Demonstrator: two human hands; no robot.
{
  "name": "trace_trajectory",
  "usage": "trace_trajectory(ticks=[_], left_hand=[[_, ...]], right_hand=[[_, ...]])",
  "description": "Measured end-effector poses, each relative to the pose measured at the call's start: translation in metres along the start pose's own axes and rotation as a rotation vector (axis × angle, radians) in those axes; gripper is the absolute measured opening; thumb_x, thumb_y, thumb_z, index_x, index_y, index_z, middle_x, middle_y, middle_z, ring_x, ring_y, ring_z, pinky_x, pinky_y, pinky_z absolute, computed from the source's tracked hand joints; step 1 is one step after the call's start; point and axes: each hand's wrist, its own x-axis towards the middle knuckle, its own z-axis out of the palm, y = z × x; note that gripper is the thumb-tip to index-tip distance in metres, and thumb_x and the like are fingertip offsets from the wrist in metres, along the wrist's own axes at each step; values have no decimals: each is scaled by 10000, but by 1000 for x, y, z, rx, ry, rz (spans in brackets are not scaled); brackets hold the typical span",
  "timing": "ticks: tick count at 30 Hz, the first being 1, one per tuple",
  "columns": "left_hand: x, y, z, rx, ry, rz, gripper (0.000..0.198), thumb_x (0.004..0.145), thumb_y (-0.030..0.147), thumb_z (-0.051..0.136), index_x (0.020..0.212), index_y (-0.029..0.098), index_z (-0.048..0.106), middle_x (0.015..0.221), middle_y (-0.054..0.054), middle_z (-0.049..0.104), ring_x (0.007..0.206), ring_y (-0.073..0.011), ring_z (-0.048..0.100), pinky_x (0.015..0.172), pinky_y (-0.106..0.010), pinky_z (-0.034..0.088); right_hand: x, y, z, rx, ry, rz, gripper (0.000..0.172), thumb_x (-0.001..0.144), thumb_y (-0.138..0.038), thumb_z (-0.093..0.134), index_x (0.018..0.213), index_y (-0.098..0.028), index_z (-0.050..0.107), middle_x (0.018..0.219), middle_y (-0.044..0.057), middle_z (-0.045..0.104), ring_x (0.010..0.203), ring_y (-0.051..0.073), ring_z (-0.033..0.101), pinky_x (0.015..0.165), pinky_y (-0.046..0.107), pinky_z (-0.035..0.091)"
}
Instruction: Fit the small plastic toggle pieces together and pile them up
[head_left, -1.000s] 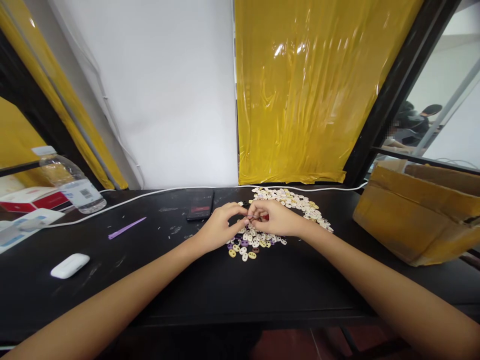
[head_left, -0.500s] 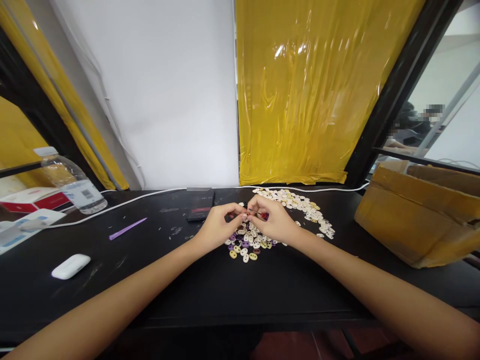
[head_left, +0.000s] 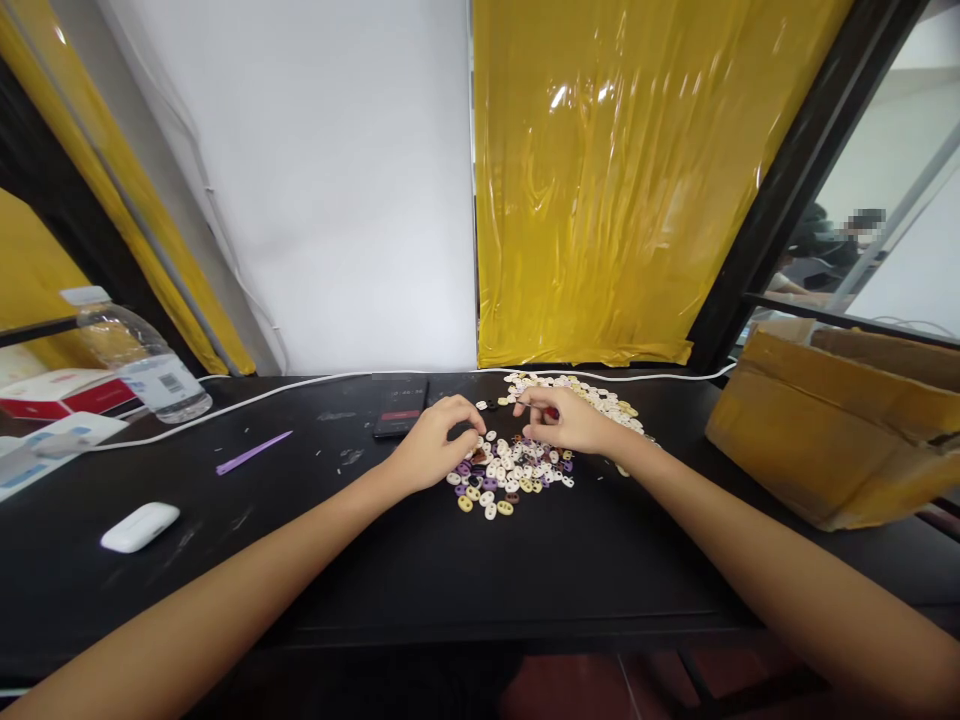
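A heap of small oval pieces with two holes each, like buttons (head_left: 517, 468), lies on the black table in white, yellow, purple and brown. At its left edge my left hand (head_left: 439, 440) hovers, thumb and fingers curved and apart with nothing visible between them. My right hand (head_left: 574, 420) is above the heap's right side, closed around a small thin tool with a red part (head_left: 553, 412). Most of that tool is hidden by the fingers, so its kind is unclear. Behind the right hand a second spread of pale buttons (head_left: 607, 398) runs toward the wall.
A phone (head_left: 397, 408) lies left of the heap. Further left are a purple pointed strip (head_left: 253, 453), a white earphone case (head_left: 141, 527), a water bottle (head_left: 146, 360) and a red-and-white box (head_left: 71, 392). A cardboard box (head_left: 810, 440) stands right. A white cable (head_left: 300, 382) crosses the back.
My hands were together over the heap and are now apart. The right hand has moved right with the red tool, and the left hand's fingers have opened. More of the heap shows between them.
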Motion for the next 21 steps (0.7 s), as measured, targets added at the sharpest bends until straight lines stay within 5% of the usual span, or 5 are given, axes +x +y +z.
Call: trace_trajectory(ticks=[4, 10, 16, 21], left_hand=[[0, -8, 5, 73, -51, -41, 234, 879, 171, 495, 1060, 186, 644, 1127, -87, 626, 1116, -249, 568, 1028, -454, 418], [0, -13, 7, 83, -58, -33, 280, 916, 199, 469, 1160, 189, 605, 1226, -101, 606, 1198, -252, 547, 1081, -461, 398], [-1, -15, 9, 75, -57, -39, 269, 926, 221, 473, 1158, 191, 606, 1214, -99, 608, 1194, -252, 555, 1077, -458, 408], [-1, -15, 9, 60, -49, -51, 267, 932, 233, 478, 1164, 192, 604, 1211, -97, 607, 1188, -249, 560, 1076, -453, 410]], right_hand=[[12, 9, 4, -297, 178, 24, 324, 849, -239, 570, 1149, -173, 670, 751, 18, 674, 636, 160, 597, 634, 274, 432], [23, 4, 14, -572, 96, 127, 394, 885, -234, 525, 1245, -171, 672, 978, 91, 745, 875, 237, 672, 762, 316, 453], [18, 6, 13, -503, 103, 156, 390, 869, -264, 577, 1241, -180, 658, 787, 42, 720, 672, 182, 630, 649, 280, 411], [20, 5, 12, -505, 89, 72, 200, 911, -287, 550, 993, -187, 702, 735, 27, 687, 617, 152, 575, 596, 259, 350]])
